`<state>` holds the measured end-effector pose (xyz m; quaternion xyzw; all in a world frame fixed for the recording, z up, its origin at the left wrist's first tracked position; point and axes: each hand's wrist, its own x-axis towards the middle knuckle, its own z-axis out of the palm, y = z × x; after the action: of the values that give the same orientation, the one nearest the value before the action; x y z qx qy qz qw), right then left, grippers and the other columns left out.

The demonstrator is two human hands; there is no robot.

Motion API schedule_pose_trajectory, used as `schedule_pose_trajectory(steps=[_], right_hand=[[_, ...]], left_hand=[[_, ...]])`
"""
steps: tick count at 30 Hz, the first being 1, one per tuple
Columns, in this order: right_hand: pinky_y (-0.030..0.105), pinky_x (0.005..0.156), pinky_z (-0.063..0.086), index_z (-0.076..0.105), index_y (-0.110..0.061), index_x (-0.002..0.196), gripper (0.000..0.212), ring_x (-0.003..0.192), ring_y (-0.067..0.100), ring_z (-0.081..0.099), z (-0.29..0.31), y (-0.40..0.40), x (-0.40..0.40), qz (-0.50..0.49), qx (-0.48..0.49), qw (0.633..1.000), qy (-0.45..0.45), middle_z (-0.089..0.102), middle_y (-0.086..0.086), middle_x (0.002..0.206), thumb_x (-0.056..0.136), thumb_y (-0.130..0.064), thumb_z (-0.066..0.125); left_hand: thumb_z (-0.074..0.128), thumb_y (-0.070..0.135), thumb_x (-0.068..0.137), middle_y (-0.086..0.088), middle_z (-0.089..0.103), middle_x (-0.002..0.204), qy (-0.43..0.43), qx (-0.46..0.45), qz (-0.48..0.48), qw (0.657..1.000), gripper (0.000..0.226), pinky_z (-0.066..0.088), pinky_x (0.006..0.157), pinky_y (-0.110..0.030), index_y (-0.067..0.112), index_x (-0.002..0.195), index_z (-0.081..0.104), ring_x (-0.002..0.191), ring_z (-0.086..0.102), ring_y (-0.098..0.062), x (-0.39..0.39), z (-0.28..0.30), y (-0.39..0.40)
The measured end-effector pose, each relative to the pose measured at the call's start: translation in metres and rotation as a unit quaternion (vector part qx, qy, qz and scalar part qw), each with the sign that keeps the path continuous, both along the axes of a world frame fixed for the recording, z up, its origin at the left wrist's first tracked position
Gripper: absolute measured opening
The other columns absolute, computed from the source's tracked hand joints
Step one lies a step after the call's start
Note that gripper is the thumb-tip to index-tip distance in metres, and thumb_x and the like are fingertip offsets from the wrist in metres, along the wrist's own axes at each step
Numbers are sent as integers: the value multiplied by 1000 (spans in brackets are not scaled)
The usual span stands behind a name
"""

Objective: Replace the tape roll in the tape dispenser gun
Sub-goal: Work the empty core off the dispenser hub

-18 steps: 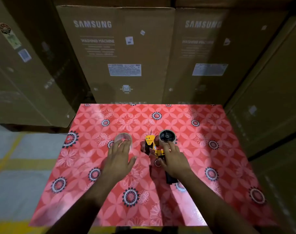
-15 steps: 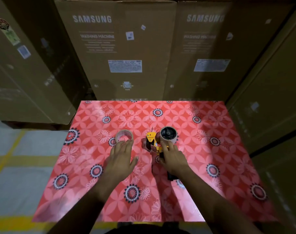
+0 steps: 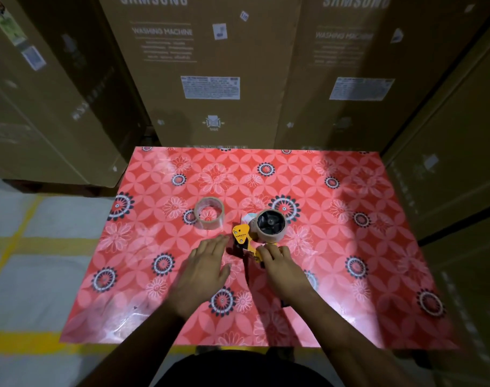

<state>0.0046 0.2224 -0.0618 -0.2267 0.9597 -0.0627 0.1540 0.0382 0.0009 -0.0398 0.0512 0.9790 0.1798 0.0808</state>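
Note:
A yellow and black tape dispenser gun (image 3: 242, 238) lies on the red flowered table (image 3: 350, 247), with a brown roll (image 3: 269, 225) sitting on its hub. A clear loose tape roll (image 3: 209, 213) lies flat to the left of the gun. My right hand (image 3: 284, 270) rests over the gun's handle, fingers curled on it, hiding most of the handle. My left hand (image 3: 204, 270) hovers flat with fingers together, just left of the gun and below the loose roll, holding nothing.
Tall cardboard washing machine boxes (image 3: 210, 79) stand right behind the table and along its right side (image 3: 461, 191). Grey floor with yellow lines (image 3: 29, 247) lies to the left. My dark clothing shows at the bottom edge.
My left hand has drawn back from the loose roll toward the gun's left side. The right hand stays on the handle. The camera has tilted, so everything sits lower in view.

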Motion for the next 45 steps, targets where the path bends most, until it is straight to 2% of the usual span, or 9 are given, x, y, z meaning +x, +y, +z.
schedule_pose_trajectory(steps=[9, 13, 15, 21, 25, 29, 32, 34, 45], right_hand=[[47, 82, 53, 32, -18, 146, 78, 131, 34, 33, 5, 14, 16, 52, -27, 998, -20, 37, 7, 147, 79, 13, 57], [42, 93, 49, 40, -19, 142, 56, 130, 27, 37, 11, 22, 7, 38, -90, 994, -57, 45, 5, 140, 90, -17, 60], [37, 95, 46, 45, -18, 138, 49, 124, 26, 44, 19, 22, 2, -12, -155, 986, -61, 52, 7, 132, 94, -34, 58], [33, 76, 50, 48, -11, 126, 35, 97, 27, 65, 23, 14, -34, -252, -253, 932, -58, 65, 11, 114, 100, -33, 53], [32, 75, 51, 51, -4, 127, 38, 99, 32, 67, 18, 6, -62, -281, -208, 931, -108, 68, 16, 111, 101, -31, 52], [34, 73, 54, 61, -2, 115, 27, 87, 32, 65, 15, -2, -83, -311, -171, 924, -142, 68, 20, 105, 95, -19, 57], [29, 63, 47, 66, -2, 104, 19, 77, 27, 61, 18, -7, -93, -341, -144, 917, -149, 66, 16, 92, 89, -11, 60], [29, 58, 46, 68, -2, 99, 16, 74, 27, 61, 18, -10, -96, -358, -132, 912, -149, 65, 14, 87, 87, -8, 60], [30, 64, 54, 67, -1, 99, 18, 90, 30, 70, 27, -19, -93, -394, -103, 908, -101, 71, 17, 98, 81, -2, 71]], left_hand=[[50, 33, 96, 1, 50, 146, 24, -5, -32, 999, 56, 36, 110, -37, 19, 149, 41, 131, 41, -17, 20, -14, 7], [51, 32, 94, 2, 59, 123, 52, -3, -29, 998, 42, 44, 99, -37, 18, 133, 55, 116, 47, -18, 14, -12, 10], [50, 32, 94, 2, 59, 114, 48, 12, -16, 999, 37, 48, 92, -41, 19, 127, 60, 110, 47, -19, 2, -10, 13], [50, 33, 98, 0, 62, 114, 17, 16, -9, 1000, 30, 43, 99, -41, 19, 122, 61, 112, 48, -21, -53, -1, 34], [46, 41, 98, 1, 52, 102, -78, 8, 66, 995, 20, 47, 91, -51, 30, 111, 57, 110, 41, -24, -87, 5, 47], [50, 30, 97, -1, 60, 91, -87, 1, 89, 992, 17, 33, 100, -45, 16, 103, 57, 97, 52, -25, -110, 8, 62], [57, 32, 91, -6, 69, 99, -123, -3, 124, 985, 24, 29, 102, -42, 14, 107, 61, 101, 60, -27, -120, 7, 69], [59, 30, 89, -7, 70, 95, -137, -32, 128, 982, 16, 30, 99, -41, 15, 92, 61, 97, 63, -28, -123, 3, 71], [67, 28, 88, -1, 62, 66, -42, -132, 143, 980, 17, 34, 96, -35, 21, 75, 58, 66, 50, -20, -109, 2, 88]])
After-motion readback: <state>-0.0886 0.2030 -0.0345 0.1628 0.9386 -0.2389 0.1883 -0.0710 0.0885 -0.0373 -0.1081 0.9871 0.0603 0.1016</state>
